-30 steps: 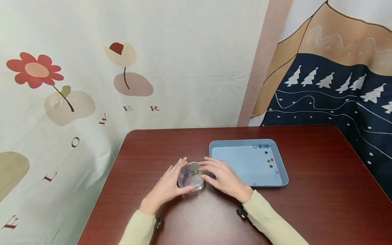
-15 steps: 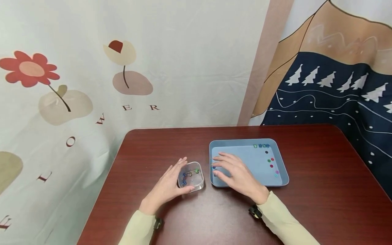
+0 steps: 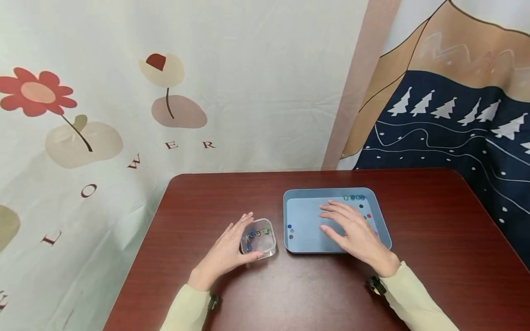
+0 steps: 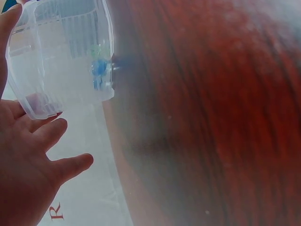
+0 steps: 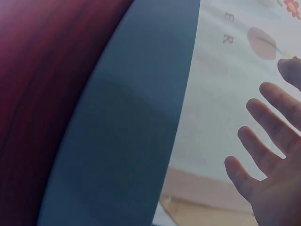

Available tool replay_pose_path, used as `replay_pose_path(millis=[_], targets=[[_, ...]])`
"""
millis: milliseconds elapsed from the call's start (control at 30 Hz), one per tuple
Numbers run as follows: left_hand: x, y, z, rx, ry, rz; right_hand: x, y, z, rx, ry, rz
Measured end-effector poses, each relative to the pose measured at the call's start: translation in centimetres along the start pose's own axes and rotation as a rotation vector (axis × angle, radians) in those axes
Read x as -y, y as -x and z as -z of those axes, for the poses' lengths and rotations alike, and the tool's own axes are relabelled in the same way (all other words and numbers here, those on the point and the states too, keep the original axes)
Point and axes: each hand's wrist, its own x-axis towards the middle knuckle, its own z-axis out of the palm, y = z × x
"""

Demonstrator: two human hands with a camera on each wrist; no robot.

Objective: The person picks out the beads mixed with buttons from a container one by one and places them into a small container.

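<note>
On the table, a small clear plastic box (image 3: 268, 249) holds several blue and green beads (image 3: 252, 234). My left hand (image 3: 223, 255) grips this box from its left side, thumb at the near edge and fingers along the far edge. The left wrist view shows the see-through box wall (image 4: 61, 70) with blue and green beads (image 4: 99, 67) low inside. To the right, my right hand (image 3: 358, 232) is over the blue tray (image 3: 306, 207), fingers spread and nothing visible in them. In the right wrist view, its fingers stand apart beyond the tray's side wall (image 5: 122, 117).
Small blue and grey beads (image 3: 290, 231) lie at the tray's left side. A row of green and blue beads (image 3: 354, 197) lies along its far right edge. The hand partly covers red and green beads (image 3: 369, 216). A patterned curtain (image 3: 248, 92) hangs behind the brown table (image 3: 223, 193).
My right hand has moved right from beside the clear box to over the tray's right half. Another blue bead shows in the box. My left hand keeps its grip.
</note>
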Motion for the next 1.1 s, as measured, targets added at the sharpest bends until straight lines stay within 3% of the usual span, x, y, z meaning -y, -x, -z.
replay_pose_path(millis=[267,500,1100], targets=[[0.0,0.1,0.0,0.011,0.003,0.014,-2.3,0.7,2.1,-0.020,0.057,-0.043],[0.1,0.0,-0.1,0.016,0.009,0.022,-4.3,1.1,3.2,0.019,0.110,-0.084],[-0.1,0.1,0.0,0.011,0.005,0.013,-8.1,1.0,3.8,0.150,0.301,-0.018]])
